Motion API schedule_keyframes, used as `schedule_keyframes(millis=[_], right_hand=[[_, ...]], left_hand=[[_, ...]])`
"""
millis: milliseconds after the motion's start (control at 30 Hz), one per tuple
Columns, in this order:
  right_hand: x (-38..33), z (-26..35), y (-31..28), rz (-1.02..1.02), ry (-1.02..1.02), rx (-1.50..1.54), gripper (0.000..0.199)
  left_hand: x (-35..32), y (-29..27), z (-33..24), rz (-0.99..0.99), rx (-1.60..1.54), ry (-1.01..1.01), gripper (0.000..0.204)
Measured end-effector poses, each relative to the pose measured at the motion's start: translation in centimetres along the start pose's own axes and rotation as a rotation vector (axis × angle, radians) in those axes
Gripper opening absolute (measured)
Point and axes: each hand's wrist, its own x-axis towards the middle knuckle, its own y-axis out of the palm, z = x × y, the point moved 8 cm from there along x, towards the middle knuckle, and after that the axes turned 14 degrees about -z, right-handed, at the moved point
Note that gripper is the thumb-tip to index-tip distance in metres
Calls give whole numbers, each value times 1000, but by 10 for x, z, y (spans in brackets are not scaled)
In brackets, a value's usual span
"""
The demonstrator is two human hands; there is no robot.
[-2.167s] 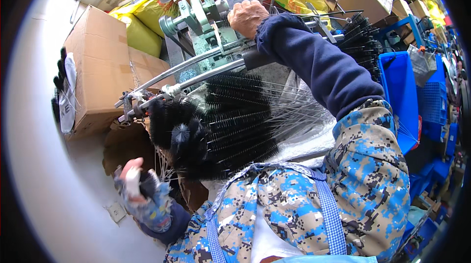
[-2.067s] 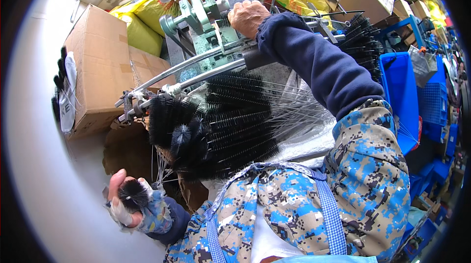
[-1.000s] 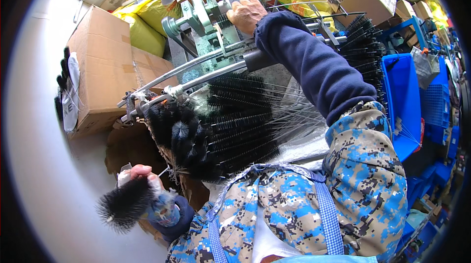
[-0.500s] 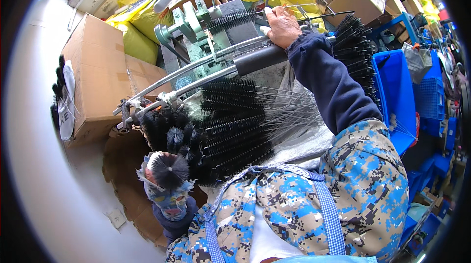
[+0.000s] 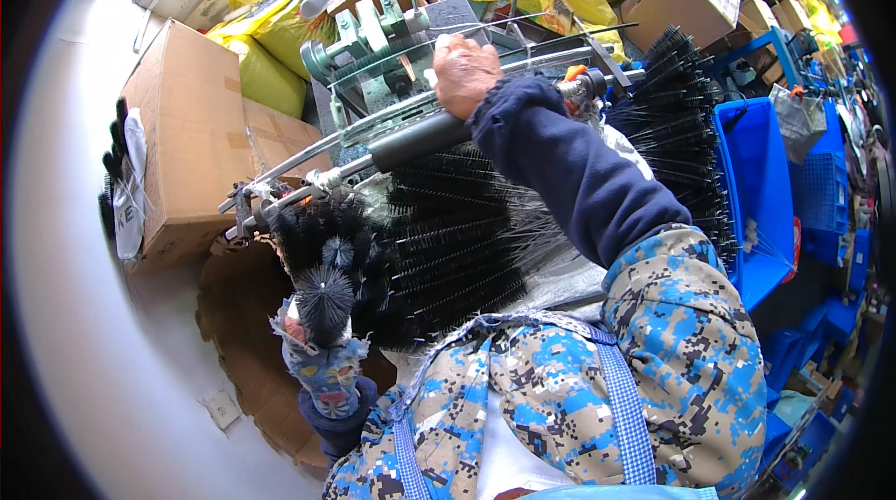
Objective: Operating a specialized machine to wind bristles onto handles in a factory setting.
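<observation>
ctn (image 5: 187,118) L of mach (image 5: 373,32) | brush pile (image 5: 448,253) frt of mach | bin (image 5: 761,187) far R

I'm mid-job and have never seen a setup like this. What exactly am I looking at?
There's no robot arm here, just two human hands. The view comes from a fisheye camera worn on the head, looking down, so straight edges bend near the rim. The left hand holds a bristly black brush. The right hand is up at the green machine, near a dark tube on a rail; what it grips, I can't tell. Nearer the body lies a pile of black brushes with thin wire stems. A blue bin stands on the right.
</observation>
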Motion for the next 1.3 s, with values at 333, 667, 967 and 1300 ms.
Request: schedule_keyframes(millis=[333,667,967,1300], right_hand=[[7,34,24,16,-157,94,29],[-4,-126,-33,-42,-133,-148,30],[30,-150,-19,-23,-257,-261,20],[-141,-5,-107,361,-359,823,59]], left_hand=[[-26,3,30,1,-395,-523,41],[-19,-21,28,-89,243,-18,19],[-7,-38,45,-168,-147,-301,36],[-4,22,-3,471,-234,-237,43]])
